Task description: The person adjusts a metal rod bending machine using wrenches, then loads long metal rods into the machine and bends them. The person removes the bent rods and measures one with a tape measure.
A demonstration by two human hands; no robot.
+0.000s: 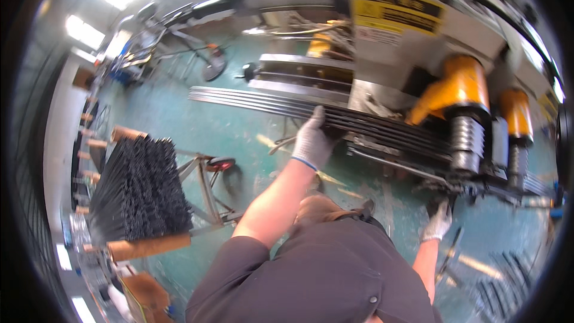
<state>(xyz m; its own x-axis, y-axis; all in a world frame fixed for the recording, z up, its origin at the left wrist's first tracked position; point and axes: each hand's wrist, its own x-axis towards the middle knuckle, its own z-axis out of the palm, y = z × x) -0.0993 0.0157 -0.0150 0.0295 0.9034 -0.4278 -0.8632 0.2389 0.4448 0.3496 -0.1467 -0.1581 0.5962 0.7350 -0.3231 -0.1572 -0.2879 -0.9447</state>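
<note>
My left hand (314,139), in a pale knit glove with a blue cuff edge, is closed on a flat row of several long dark metal strips (263,103). Its thumb lies over their near edge, and the other fingers are hidden beneath. The strips' shiny ends stick out to the left, while their right part lies along the machine (388,54) by the orange-topped press cylinder (466,101). Lower right, my gloved right hand (438,222) is closed at a dark part below the machine's front edge. Blur hides what its fingers grip.
On the left a stand with brown-padded rails (149,247) bears a big stack of dark strips (152,188). A second orange cylinder (516,119) stands at the right. More dark strips (505,287) lie lower right. A brown carton (146,298) sits lower left.
</note>
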